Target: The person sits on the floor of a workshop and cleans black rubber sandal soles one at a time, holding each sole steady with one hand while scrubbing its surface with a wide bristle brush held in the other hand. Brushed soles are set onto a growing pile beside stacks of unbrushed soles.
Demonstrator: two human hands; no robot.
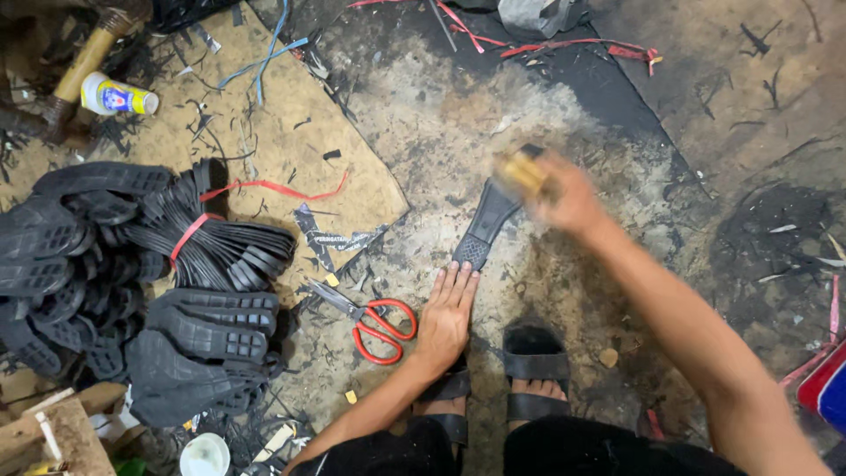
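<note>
While the left hand (448, 317) pins the black sole (486, 225), the right hand (564, 196) hovers above.

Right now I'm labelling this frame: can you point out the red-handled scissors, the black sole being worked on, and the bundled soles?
red-handled scissors (384, 330), head view, on the red handle loops.
black sole (485, 227), head view, on its narrow middle.
bundled soles (211, 238), head view, on the stack beside the red tie.

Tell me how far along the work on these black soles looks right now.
Done: none can be told as finished. In hand: the left hand pins one black sole to the floor while the right hand, blurred, holds a yellowish block over it. Left: bundles of black soles piled beside the red-handled scissors.
</note>
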